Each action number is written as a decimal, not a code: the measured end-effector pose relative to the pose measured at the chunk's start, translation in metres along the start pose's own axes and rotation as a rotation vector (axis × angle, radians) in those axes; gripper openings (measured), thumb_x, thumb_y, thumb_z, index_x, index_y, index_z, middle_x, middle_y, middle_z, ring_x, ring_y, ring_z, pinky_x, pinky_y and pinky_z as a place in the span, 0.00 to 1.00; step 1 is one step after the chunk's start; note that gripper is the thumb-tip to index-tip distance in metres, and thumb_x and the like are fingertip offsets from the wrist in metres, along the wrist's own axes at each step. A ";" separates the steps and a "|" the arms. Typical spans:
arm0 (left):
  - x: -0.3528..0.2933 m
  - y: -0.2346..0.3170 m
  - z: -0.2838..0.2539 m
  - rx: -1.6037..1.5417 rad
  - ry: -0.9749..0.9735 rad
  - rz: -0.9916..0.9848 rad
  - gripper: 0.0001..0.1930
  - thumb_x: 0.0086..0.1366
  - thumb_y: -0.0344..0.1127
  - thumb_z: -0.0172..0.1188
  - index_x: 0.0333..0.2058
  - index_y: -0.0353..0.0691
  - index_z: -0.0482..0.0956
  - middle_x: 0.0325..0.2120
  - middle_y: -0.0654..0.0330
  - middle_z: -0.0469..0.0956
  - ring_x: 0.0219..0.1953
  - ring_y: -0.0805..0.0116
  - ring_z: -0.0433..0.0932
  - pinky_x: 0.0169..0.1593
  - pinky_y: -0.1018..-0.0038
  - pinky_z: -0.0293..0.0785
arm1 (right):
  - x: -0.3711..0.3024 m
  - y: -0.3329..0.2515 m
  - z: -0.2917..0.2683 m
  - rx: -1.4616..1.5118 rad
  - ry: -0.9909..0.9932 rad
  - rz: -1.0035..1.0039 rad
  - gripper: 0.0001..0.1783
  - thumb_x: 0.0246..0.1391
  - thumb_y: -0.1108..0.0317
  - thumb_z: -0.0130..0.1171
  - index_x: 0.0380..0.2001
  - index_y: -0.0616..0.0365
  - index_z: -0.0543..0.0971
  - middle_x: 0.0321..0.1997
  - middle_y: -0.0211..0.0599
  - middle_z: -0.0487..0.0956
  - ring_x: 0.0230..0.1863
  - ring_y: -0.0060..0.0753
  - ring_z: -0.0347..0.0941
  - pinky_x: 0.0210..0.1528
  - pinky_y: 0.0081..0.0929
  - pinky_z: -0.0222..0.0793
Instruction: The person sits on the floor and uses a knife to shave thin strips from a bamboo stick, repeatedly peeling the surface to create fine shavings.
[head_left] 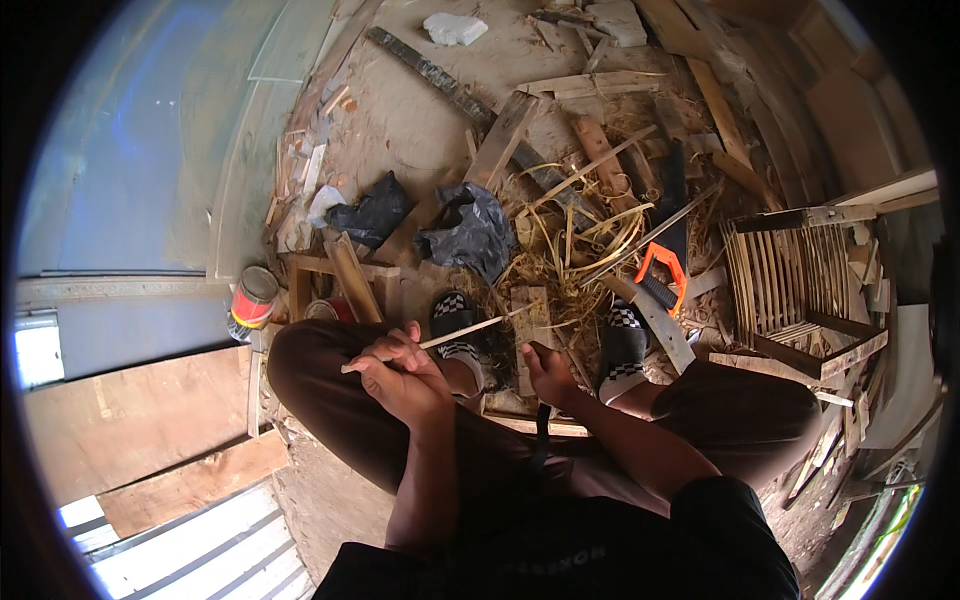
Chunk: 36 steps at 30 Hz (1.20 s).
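Note:
My left hand [405, 375] is closed around a thin pale wooden stick [475, 328], which slants up to the right over the space between my feet. My right hand [550, 378] is curled in front of a short wooden board [530, 310], its thumb side toward the board. Whatever it grips is too dark to make out; a black strip [542, 430] hangs below it. Curly pale shavings [600, 240] are heaped beyond the board. An orange-handled saw [662, 278] lies to the right of the shavings, near my right foot.
Black plastic bags [470, 230] lie ahead of my left foot. A red-and-yellow can [252, 298] stands by my left knee. At the right is a slatted wooden frame [790, 285]. Planks [500, 140] and scraps cover the floor ahead; blue-grey sheets [150, 150] rise at the left.

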<state>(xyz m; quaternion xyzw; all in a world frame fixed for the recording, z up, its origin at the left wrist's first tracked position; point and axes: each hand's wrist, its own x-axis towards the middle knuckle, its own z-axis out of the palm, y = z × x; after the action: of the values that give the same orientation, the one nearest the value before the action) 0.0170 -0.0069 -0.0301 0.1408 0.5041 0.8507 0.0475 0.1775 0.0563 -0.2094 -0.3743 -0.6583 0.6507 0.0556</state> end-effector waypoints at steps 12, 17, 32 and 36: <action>0.012 -0.001 -0.011 -0.061 0.157 -0.046 0.28 0.70 0.63 0.47 0.22 0.44 0.69 0.14 0.68 0.60 0.19 0.76 0.60 0.46 0.66 0.69 | 0.007 0.023 -0.019 -0.205 -0.022 0.155 0.30 0.69 0.44 0.43 0.34 0.63 0.78 0.29 0.58 0.79 0.36 0.60 0.79 0.40 0.47 0.70; 0.009 0.000 -0.021 -0.156 0.110 -0.081 0.27 0.72 0.60 0.46 0.22 0.43 0.70 0.16 0.67 0.61 0.21 0.75 0.61 0.45 0.65 0.69 | -0.001 0.002 -0.016 -0.216 0.061 0.105 0.29 0.69 0.45 0.44 0.35 0.63 0.77 0.26 0.59 0.78 0.34 0.66 0.77 0.38 0.51 0.70; -0.001 0.001 -0.009 -0.151 0.063 -0.069 0.26 0.71 0.60 0.50 0.23 0.43 0.71 0.16 0.67 0.64 0.22 0.75 0.63 0.47 0.64 0.69 | -0.004 0.015 -0.009 -0.190 0.080 0.057 0.33 0.69 0.42 0.41 0.37 0.66 0.77 0.27 0.60 0.78 0.33 0.65 0.76 0.38 0.52 0.68; 0.004 -0.001 -0.018 -0.124 0.079 -0.064 0.27 0.70 0.62 0.47 0.23 0.45 0.70 0.16 0.68 0.62 0.22 0.76 0.62 0.47 0.63 0.68 | 0.002 0.044 -0.020 -0.214 0.038 0.169 0.34 0.69 0.41 0.40 0.36 0.66 0.77 0.27 0.60 0.78 0.33 0.64 0.76 0.38 0.52 0.67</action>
<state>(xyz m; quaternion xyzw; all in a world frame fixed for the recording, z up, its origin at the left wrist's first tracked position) 0.0079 -0.0207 -0.0384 0.0880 0.4561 0.8833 0.0632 0.2060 0.0682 -0.2468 -0.4442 -0.6890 0.5720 -0.0272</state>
